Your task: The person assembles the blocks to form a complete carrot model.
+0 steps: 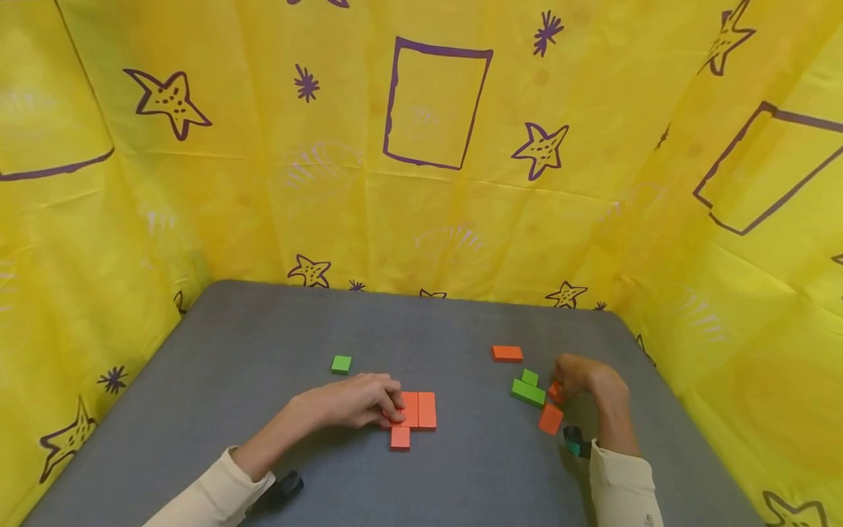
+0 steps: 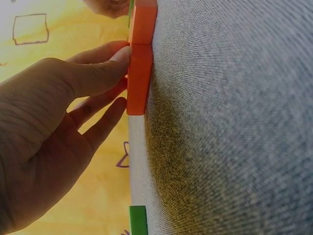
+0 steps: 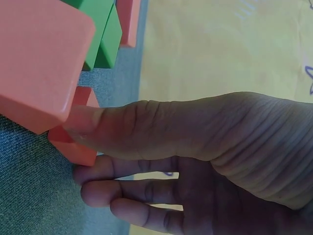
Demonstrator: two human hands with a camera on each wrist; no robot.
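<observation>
My left hand (image 1: 369, 401) rests its fingertips on the left part of a group of flat orange blocks (image 1: 426, 411). In the left wrist view the thumb and fingers touch the upper side of an orange block (image 2: 140, 83), the fingers spread. A small orange block (image 1: 399, 438) adjoins the group's near side. Over on the right, my right hand (image 1: 582, 375) pinches a small orange block (image 3: 73, 149) between thumb and fingers, low at the table. Another orange block (image 1: 550, 419) lies just in front of it. Two green blocks (image 1: 528, 392) lie to its left, touching each other.
A lone green block (image 1: 341, 364) lies beyond the left hand. An orange block (image 1: 507, 354) lies farther back on the right. The grey table (image 1: 461, 483) is bounded by yellow patterned cloth (image 1: 263, 205) at the back and both sides.
</observation>
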